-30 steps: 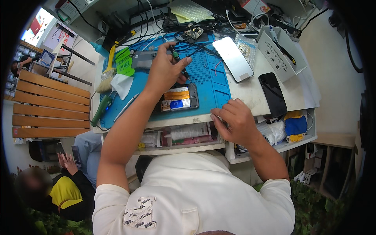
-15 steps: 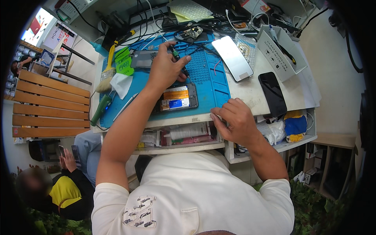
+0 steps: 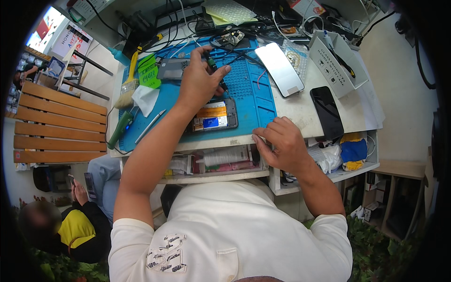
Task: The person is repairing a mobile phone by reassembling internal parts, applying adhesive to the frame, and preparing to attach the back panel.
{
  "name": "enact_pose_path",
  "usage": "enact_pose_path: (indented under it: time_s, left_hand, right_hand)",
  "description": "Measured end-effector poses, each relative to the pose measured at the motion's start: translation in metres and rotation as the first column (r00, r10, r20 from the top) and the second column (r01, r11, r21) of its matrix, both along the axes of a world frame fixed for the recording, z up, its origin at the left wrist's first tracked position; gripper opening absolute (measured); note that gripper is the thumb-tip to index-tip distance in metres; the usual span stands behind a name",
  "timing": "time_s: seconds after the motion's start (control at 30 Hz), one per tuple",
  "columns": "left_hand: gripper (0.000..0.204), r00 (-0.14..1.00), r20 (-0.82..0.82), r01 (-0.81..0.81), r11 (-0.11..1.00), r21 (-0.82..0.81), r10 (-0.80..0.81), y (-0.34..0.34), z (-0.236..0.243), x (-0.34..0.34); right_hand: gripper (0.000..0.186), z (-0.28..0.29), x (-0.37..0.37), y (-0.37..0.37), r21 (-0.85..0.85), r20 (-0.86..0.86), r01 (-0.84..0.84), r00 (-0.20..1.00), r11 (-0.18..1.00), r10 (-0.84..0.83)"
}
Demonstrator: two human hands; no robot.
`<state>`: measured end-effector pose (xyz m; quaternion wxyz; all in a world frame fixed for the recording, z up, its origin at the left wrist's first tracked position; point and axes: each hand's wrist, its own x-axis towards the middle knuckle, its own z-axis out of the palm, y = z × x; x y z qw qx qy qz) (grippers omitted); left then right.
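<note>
Head view: left hand (image 3: 199, 79) pinches a green-and-black screwdriver (image 3: 211, 62) near the opened phone (image 3: 215, 117)! Right hand (image 3: 282, 144) hangs curled by the bench edge (image 3: 224, 144), grip unclear.

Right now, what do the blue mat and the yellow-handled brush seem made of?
The blue mat looks like matte silicone or rubber, given its moulded grid. The brush has pale, fibrous bristles, natural or synthetic; its smooth yellow handle could be plastic or painted wood.

On the desk (image 3: 307, 113) are one open phone (image 3: 211, 116), one black phone (image 3: 327, 113), one white phone (image 3: 280, 69), one mat (image 3: 256, 110) and one brush (image 3: 129, 86). The worker (image 3: 253, 216) has two hands (image 3: 282, 146) and one screwdriver (image 3: 211, 62).
</note>
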<state>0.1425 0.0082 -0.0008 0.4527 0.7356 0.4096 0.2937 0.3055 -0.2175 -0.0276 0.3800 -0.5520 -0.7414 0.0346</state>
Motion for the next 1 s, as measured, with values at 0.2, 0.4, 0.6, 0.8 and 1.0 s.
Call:
enact_pose_path:
  time_s: [0.2, 0.4, 0.6, 0.8, 1.0]
  left_hand:
    - [0.073, 0.997, 0.066, 0.027, 0.992, 0.121, -0.035, -0.008, 0.002, -0.002]
    - [0.053, 0.881, 0.02, 0.32, 0.626, 0.712, -0.473, -0.001, -0.012, -0.024]
    - [0.02, 0.685, -0.429, 0.711, 0.411, 0.571, -0.589, 0.0, 0.068, -0.025]
    - [0.027, 0.676, -0.632, 0.73, 0.463, 0.503, -0.379, -0.007, 0.085, -0.01]
    - [0.036, 0.646, -0.648, 0.748, 0.5, 0.435, -0.403, -0.005, 0.085, -0.018]
  right_hand:
    - [0.01, -0.001, 0.0, 0.001, 0.0, -0.008, 0.002, 1.0, 1.0, -0.002]
    - [0.01, 0.0, 0.0, 0.001, -0.002, -0.002, 0.008, 1.0, 1.0, -0.008]
    - [0.009, -0.001, -0.002, 0.002, -0.001, 0.004, -0.004, 1.0, 1.0, 0.004]
    - [0.009, 0.001, 0.009, 0.002, 0.042, -0.012, 0.158, 0.987, 0.987, -0.157]
    - [0.011, 0.001, 0.03, 0.005, 0.041, -0.072, 0.384, 0.922, 0.922, -0.381]
